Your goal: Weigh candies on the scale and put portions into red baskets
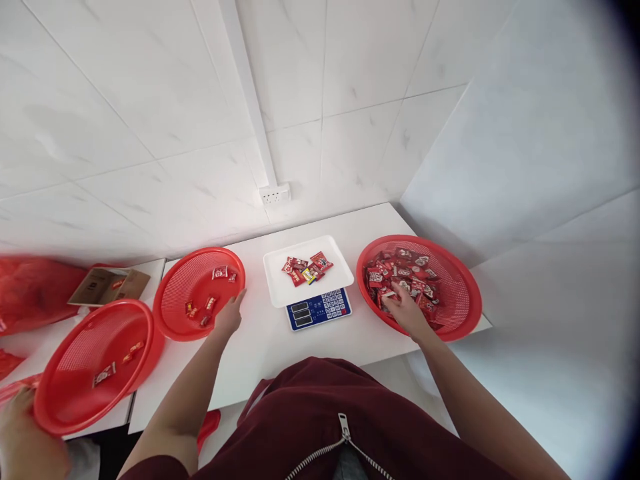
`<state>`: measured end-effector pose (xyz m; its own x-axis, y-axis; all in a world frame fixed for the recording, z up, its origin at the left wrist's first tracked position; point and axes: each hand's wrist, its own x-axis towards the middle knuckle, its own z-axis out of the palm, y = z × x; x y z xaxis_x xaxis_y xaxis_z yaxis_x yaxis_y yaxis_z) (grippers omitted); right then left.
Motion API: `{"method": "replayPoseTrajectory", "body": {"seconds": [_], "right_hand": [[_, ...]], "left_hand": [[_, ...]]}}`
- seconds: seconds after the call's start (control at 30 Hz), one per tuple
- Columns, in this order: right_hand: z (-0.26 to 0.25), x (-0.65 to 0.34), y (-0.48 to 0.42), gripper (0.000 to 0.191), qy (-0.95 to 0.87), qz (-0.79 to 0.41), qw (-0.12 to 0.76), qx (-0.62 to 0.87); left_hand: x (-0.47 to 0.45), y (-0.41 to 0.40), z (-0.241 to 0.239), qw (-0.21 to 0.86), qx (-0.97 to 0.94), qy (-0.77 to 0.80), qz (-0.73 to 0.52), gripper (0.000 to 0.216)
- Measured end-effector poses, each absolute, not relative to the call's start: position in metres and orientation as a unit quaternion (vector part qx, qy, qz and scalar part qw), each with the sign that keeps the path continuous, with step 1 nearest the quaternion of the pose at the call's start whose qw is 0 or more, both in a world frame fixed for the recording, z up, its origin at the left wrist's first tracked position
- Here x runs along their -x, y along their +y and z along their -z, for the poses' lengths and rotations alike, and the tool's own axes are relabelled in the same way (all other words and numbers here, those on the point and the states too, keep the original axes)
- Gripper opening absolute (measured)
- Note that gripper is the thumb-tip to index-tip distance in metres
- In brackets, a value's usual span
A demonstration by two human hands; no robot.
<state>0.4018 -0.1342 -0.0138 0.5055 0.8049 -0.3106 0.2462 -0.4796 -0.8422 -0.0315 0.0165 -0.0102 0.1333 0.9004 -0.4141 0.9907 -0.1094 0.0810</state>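
Note:
My left hand (pixel 229 316) rests at the near right rim of a red mesh basket (pixel 173 313) that holds a few small red packets (pixel 219 272); its fingers are stretched out and hold nothing. My right hand (pixel 404 308) reaches into a second red basket (pixel 465 293) heaped with several red and white candy packets (pixel 400 270); its fingers are curled down among them, and what they grip is hidden. Between the baskets stands a weighing scale (pixel 319 308) whose white tray (pixel 280 287) carries several packets (pixel 305 268).
A third red basket (pixel 75 360) with a few packets sits at the near left, and another person's hand (pixel 20 427) is at its rim. Behind it lie a cardboard box (pixel 107 285) and a red plastic bag (pixel 30 290). A wall socket (pixel 275 195) is above the white table (pixel 260 360).

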Motion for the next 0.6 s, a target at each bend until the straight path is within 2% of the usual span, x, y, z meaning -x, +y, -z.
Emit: {"method": "replayPoseTrajectory", "body": {"seconds": [0.3, 0.6], "right_hand": [[0.026, -0.409, -0.163, 0.064, -0.337, -0.347, 0.362, 0.797], [0.017, -0.398, -0.184, 0.059, -0.298, -0.331, 0.346, 0.826]], "left_hand": [[0.047, 0.042, 0.005, 0.116, -0.706, 0.688, 0.125, 0.059], [0.052, 0.077, 0.006, 0.130, -0.695, 0.699, 0.109, 0.060]]}}
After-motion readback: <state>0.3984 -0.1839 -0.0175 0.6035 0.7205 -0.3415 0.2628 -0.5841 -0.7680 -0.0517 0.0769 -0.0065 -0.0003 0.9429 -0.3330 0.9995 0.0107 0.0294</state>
